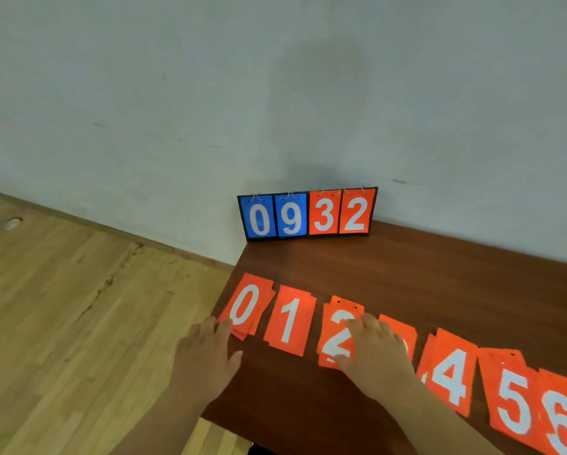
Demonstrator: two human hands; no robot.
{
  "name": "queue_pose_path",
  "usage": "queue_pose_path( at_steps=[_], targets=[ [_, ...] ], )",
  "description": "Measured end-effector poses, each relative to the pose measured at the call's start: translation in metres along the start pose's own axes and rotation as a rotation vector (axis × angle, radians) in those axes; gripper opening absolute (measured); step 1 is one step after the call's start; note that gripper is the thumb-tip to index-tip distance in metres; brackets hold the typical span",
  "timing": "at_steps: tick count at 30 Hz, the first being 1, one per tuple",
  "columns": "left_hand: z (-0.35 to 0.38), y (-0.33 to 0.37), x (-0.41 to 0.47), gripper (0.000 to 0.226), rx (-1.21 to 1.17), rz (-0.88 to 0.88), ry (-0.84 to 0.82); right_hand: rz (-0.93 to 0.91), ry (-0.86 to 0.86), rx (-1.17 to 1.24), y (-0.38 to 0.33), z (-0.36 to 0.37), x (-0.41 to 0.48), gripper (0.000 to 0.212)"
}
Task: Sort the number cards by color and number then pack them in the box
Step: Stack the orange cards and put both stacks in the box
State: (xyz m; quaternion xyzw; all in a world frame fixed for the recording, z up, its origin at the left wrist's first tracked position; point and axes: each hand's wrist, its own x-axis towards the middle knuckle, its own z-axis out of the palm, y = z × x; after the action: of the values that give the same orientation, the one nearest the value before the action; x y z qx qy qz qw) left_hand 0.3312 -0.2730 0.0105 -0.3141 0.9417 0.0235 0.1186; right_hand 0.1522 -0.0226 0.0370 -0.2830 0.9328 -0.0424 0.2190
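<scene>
My left hand [206,354] lies flat and touches the red 0 pile [246,303]; my right hand [375,351] rests open on the 2 pile [338,339]. Neither grips anything. I see the piles in a row on the bench [407,274].

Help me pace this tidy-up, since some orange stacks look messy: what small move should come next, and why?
Probably square up the 0 pile with the left hand, which touches its near corner. Its cards lie fanned, edges offset, while the 1 card beside it looks neat. The right hand lies flat on the 2 pile, also uneven, so that could follow.
</scene>
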Motion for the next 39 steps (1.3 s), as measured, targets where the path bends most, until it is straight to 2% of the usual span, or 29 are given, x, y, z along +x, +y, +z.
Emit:
queue_pose_path(
  at_steps=[5,9,13,17,19,21,23,25,28,32,35,37,39],
  targets=[
    [0.013,-0.062,0.043,0.073,-0.074,0.009,-0.074,-0.059,-0.07,-0.049,-0.091,0.015,0.058,0.078],
    [0.024,-0.085,0.068,0.074,-0.208,0.062,-0.113,-0.076,-0.091,-0.087,-0.139,0.03,0.093,0.095],
    [0.043,-0.096,0.095,0.08,-0.302,0.102,-0.163,-0.079,-0.158,-0.174,-0.157,0.046,0.122,0.106],
    [0.057,-0.102,0.121,0.085,-0.384,0.134,-0.266,-0.083,-0.231,-0.226,-0.163,0.058,0.142,0.107],
    [0.059,-0.102,0.127,0.087,-0.509,0.112,-0.309,-0.093,-0.228,-0.223,-0.167,0.06,0.147,0.107],
    [0.057,-0.102,0.137,0.085,-0.746,0.034,-0.36,-0.112,-0.221,-0.219,-0.174,0.063,0.157,0.106],
    [0.053,-0.1,0.147,0.075,-1.016,-0.07,-0.383,-0.138,-0.232,-0.207,-0.182,0.063,0.167,0.106],
    [0.05,-0.097,0.157,0.068,-1.14,-0.124,-0.366,-0.172,-0.231,-0.202,-0.192,0.065,0.177,0.105],
    [0.047,-0.096,0.167,0.07,-1.114,-0.107,-0.335,-0.213,-0.22,-0.203,-0.203,0.068,0.186,0.103],
    [0.043,-0.094,0.17,0.05,-1.028,-0.131,-0.332,-0.257,-0.21,-0.159,-0.207,0.066,0.193,0.101],
    [0.032,-0.093,0.168,0.038,-1.037,-0.187,-0.319,-0.26,-0.174,0.0,-0.201,0.056,0.186,0.091],
    [0.019,-0.09,0.166,0.037,-1.111,-0.205,-0.309,-0.199,-0.198,0.285,-0.193,0.043,0.176,0.08],
    [0.007,-0.082,0.162,0.04,-1.162,-0.166,-0.323,-0.108,-0.25,0.678,-0.185,0.035,0.164,0.067]
  ],
)
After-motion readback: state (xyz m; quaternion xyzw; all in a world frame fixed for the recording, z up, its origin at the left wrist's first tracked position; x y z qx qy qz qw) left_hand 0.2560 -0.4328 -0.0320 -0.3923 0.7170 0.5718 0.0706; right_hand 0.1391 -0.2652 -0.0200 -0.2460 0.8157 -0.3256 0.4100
